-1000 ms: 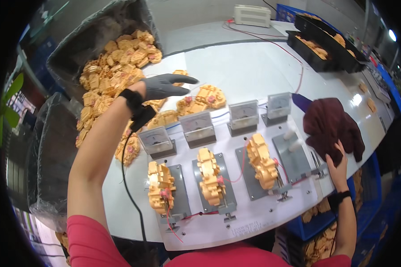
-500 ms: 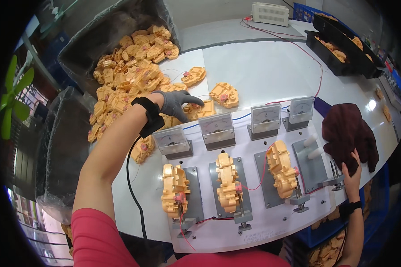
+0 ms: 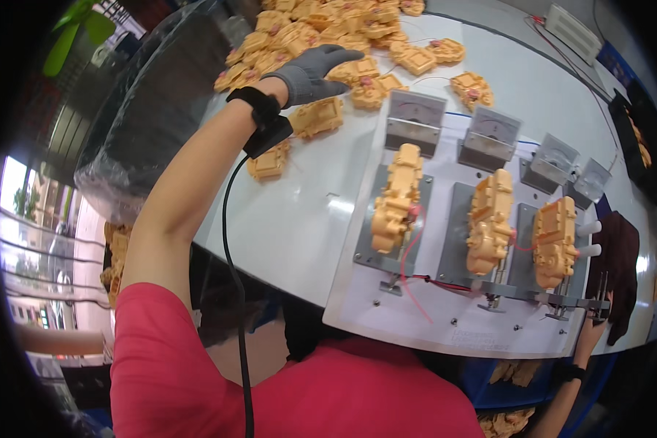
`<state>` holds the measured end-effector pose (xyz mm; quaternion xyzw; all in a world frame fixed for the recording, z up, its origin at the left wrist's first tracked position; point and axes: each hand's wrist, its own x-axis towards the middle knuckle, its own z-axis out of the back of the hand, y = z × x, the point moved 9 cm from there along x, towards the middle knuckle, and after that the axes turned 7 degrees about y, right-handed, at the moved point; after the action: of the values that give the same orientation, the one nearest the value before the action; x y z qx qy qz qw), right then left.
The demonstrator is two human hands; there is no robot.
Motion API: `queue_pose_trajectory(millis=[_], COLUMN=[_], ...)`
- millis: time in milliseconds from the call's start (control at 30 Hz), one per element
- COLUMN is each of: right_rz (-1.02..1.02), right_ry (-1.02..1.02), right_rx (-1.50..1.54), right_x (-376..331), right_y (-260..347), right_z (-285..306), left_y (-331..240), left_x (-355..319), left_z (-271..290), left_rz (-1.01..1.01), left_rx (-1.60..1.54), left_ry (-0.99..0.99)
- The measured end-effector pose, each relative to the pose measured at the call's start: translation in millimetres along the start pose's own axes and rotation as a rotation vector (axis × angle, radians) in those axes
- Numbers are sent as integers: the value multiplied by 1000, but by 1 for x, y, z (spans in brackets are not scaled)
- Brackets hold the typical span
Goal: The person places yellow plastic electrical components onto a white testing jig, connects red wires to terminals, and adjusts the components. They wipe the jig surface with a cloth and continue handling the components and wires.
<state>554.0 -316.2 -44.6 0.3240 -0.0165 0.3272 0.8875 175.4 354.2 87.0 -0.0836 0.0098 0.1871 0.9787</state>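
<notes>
Left hand [image 3: 310,71] wears a grey knitted cloth glove, matt, with a black fabric wrist strap [image 3: 254,104]. Yellow-orange moulded plastic parts [image 3: 321,117] look smooth, semi-matt. White table top [image 3: 299,219] is glossy. Fixture plates [image 3: 369,248] are dull grey metal. Dark maroon cloth [image 3: 620,255] appears soft, matt.

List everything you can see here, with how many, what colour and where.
Gearbox parts: many, orange, loose pile at table's far left.
Clamped parts: three, orange, on fixture plates.
Meters: four, grey, row behind the plates.
Fixture board: one, white, near table edge.
Cloth: one, dark maroon, far right.
Bin: one, dark, plastic-lined, left of table.
Left hand: grey glove, on the pile.
Right hand: at board's right edge, grip unclear.
</notes>
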Motion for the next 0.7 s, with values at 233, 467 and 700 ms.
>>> queue_pose_trajectory(millis=[233, 467, 700], right_rz=[-25, -6, -47], right_ry=[-36, -66, -137], right_rx=[-22, 4, -3], right_x=[1, 3, 0], right_y=[-49, -1, 42], right_z=[7, 3, 7], left_y=[18, -31, -101], left_x=[-157, -49, 141], left_z=[3, 18, -15], left_rz=[310, -55, -327], left_rx=[-24, -9, -308], left_ry=[42, 1, 377])
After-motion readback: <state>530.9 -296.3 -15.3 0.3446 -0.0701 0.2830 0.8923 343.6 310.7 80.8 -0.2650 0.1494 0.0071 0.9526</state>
